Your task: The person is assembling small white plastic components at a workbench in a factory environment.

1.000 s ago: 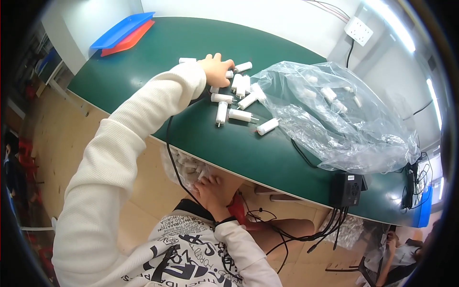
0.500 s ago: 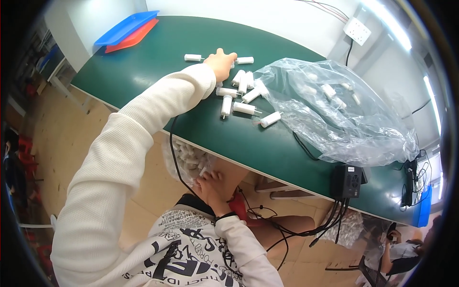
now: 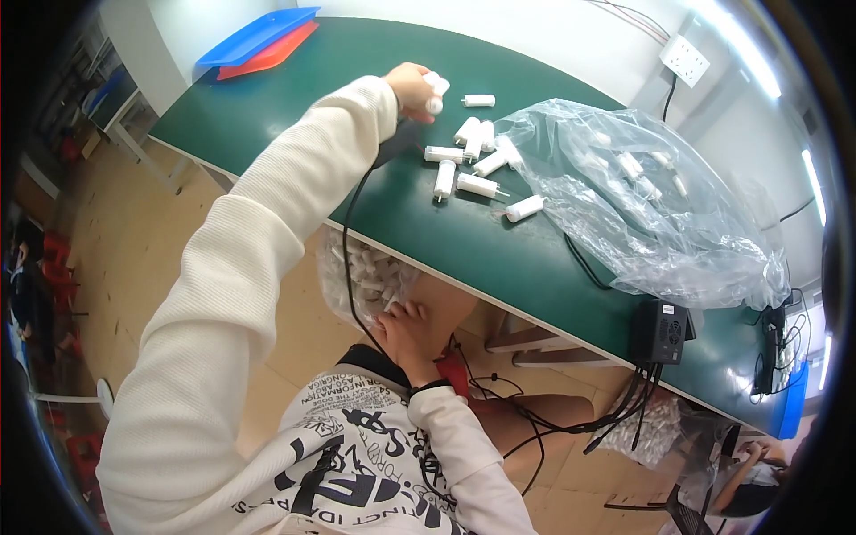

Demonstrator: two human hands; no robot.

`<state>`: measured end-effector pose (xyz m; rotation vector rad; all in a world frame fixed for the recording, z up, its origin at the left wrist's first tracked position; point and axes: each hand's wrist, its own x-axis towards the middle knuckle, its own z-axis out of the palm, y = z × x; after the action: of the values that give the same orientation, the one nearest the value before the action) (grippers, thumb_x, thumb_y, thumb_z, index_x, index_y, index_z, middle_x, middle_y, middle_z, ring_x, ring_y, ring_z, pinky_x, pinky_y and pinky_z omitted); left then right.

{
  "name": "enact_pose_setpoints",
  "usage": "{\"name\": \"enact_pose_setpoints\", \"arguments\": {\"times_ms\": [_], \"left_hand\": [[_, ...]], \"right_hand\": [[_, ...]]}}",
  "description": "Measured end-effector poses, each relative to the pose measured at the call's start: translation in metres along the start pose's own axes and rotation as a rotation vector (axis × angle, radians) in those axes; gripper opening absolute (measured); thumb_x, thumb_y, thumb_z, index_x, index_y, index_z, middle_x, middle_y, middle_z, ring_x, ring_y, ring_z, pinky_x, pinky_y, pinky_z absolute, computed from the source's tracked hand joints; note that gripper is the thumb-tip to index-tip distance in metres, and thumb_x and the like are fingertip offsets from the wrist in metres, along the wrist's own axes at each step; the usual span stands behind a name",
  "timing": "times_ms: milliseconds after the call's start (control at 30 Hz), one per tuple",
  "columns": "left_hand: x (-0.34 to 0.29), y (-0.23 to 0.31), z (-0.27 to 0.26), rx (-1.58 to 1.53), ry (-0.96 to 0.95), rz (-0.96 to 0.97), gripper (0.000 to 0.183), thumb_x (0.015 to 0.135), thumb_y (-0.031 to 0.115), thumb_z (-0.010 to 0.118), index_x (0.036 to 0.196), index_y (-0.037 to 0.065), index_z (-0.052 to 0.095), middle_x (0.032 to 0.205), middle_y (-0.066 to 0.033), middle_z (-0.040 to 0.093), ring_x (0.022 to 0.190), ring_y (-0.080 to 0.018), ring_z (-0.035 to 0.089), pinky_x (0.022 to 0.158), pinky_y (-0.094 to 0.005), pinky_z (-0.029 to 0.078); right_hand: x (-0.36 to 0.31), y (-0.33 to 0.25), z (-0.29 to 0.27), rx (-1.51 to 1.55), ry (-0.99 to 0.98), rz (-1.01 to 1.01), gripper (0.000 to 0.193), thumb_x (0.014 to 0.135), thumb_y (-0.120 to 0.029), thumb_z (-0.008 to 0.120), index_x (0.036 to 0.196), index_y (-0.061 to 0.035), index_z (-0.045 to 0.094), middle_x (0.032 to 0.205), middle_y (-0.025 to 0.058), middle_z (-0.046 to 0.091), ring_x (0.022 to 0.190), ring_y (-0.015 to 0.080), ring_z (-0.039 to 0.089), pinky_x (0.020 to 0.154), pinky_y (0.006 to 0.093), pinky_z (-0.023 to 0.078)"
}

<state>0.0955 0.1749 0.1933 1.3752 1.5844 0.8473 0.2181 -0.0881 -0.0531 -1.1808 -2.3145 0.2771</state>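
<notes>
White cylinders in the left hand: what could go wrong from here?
The left hand bunches at least two white cylinders together above the green table, so one might slip out. A black cable hangs over the table's front edge close beside the left sleeve, and could snag it. Thin pins stick out from some loose cylinders, which lie crowded; a knock might bend them.

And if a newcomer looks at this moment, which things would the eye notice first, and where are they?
Probably the big, crumpled clear plastic bag first, spread over the right side of the green table. Next, the left hand holding several white cylinders, left of the loose cylinders. The bright blue tray and red tray also stand out, at the table's far left.
</notes>
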Motion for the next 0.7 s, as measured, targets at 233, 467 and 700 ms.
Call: {"name": "enact_pose_setpoints", "arguments": {"times_ms": [233,467,700], "left_hand": [[-0.092,-0.008,-0.076,-0.193,-0.481,0.485,0.052,0.09,0.019,0.057,0.134,0.003,0.035,0.101,-0.0078,0.053,0.085,-0.0109,0.059,0.065,-0.0192,0.053],[-0.256,-0.067,-0.031,-0.449,-0.604,-0.382,0.052,0.082,0.011,0.064,0.129,0.007,0.042,0.095,-0.0103,0.062,0.069,-0.0108,0.062,0.043,-0.0203,0.048],[-0.157,-0.225,0.03,0.513,-0.026,0.305,0.049,0.077,0.013,0.064,0.121,-0.001,0.049,0.103,-0.0198,0.063,0.091,-0.0329,0.061,0.075,-0.0382,0.049]], "right_hand": [[-0.001,0.003,0.005,-0.027,0.044,-0.03,0.006,0.072,-0.022,0.061,0.075,-0.0169,0.063,0.081,-0.0001,0.055,0.085,0.0208,0.05,0.079,0.0382,0.036],[-0.001,0.002,0.003,0.072,-0.007,0.016,0.011,0.073,-0.023,0.062,0.069,-0.0133,0.06,0.082,0.0013,0.057,0.088,0.0221,0.05,0.08,0.0389,0.035],[0.004,-0.004,-0.003,0.057,-0.019,0.007,0.008,0.071,-0.021,0.061,0.075,-0.0137,0.064,0.08,0.0013,0.057,0.085,0.021,0.051,0.078,0.0377,0.036]]}}
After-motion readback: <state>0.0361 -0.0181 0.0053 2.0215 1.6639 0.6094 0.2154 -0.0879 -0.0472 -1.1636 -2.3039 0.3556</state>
